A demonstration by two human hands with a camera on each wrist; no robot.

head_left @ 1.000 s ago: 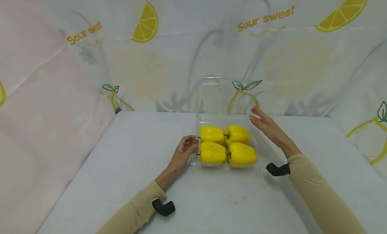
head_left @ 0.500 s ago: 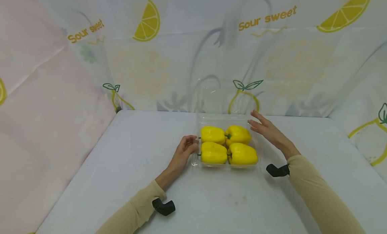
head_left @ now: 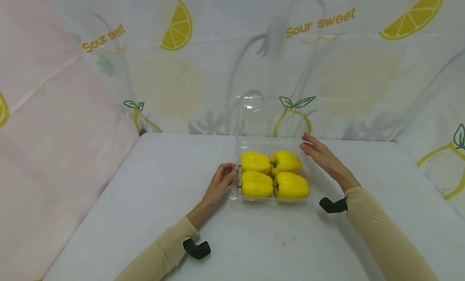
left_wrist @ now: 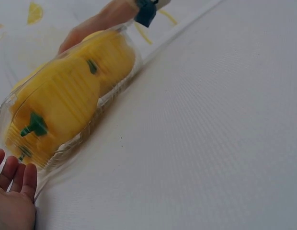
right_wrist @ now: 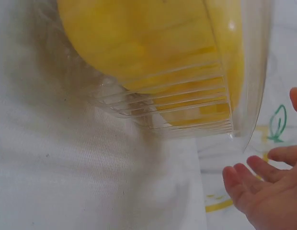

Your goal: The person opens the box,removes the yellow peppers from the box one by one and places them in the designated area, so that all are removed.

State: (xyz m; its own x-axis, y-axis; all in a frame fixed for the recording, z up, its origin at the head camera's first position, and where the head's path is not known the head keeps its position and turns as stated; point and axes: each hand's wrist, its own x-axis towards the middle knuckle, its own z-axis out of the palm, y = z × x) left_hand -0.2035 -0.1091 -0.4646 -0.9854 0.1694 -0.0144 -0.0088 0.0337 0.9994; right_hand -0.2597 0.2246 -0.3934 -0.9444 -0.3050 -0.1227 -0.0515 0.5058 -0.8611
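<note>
Head view: glossy, blocky yellow peppers [head_left: 256,184] inside clear plastic box [head_left: 269,143].

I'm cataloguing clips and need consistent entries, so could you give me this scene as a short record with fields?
Contents: four yellow, green-stemmed peppers, two rows of two
Container: clear box on a white table
Lid: open, raised at the back
Left hand: at the box's left side; contact unclear
Right hand: by the box's far right corner, holding nothing
Backdrop: pale cloth, lemon prints, "Sour sweet" lettering
</note>
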